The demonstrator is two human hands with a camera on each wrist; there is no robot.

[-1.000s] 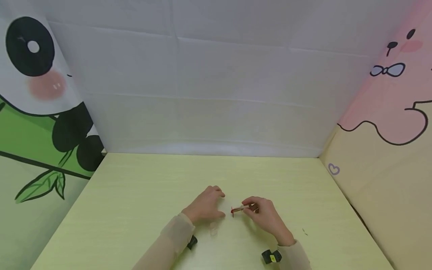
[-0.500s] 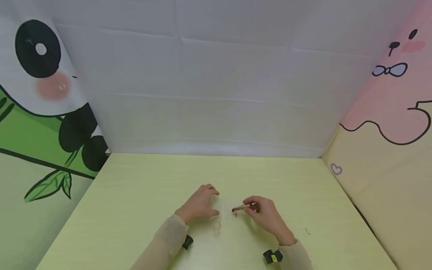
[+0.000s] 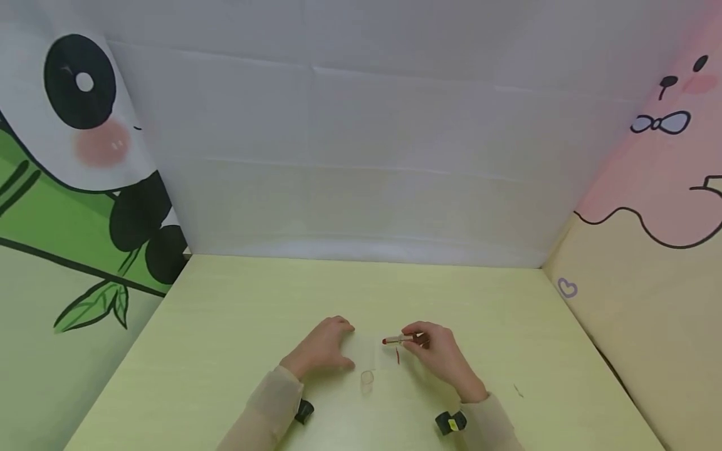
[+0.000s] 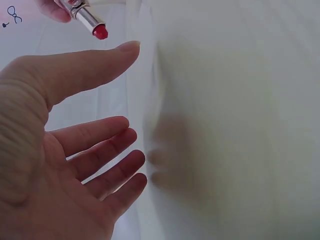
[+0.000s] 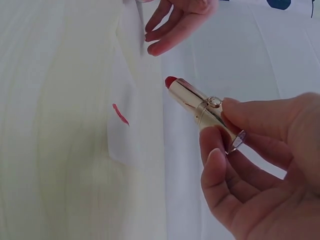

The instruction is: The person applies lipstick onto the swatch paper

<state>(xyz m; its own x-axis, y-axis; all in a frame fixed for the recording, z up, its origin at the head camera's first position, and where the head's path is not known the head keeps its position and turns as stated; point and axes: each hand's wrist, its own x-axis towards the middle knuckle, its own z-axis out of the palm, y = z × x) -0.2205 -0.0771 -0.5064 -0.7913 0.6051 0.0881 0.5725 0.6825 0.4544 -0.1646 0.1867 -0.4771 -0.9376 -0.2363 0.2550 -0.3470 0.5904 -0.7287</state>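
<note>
My right hand (image 3: 440,351) pinches an uncapped lipstick (image 5: 192,97) between thumb and fingers, its gold case tilted and red tip pointing left. The tip is held above a thin white sheet of paper (image 5: 120,142) on the table. A short red streak (image 5: 120,115) marks that sheet, just below the lipstick in the head view. Fingers spread and holding nothing, my left hand (image 3: 321,347) is at the left side of the paper. Its thumb points toward the lipstick in the left wrist view. A clear lipstick cap (image 3: 367,379) stands between the hands, nearer the body.
The pale yellow table (image 3: 271,288) ends at a white cloth backdrop (image 3: 361,156). A small dark green scrap or mark (image 3: 518,391) is on the table to the right. Black wrist cameras (image 3: 451,423) sit under both sleeves.
My left hand has drawn away leftward, showing more of the paper. The lipstick tip has come off the red streak, which now shows whole. The head view has shifted slightly.
</note>
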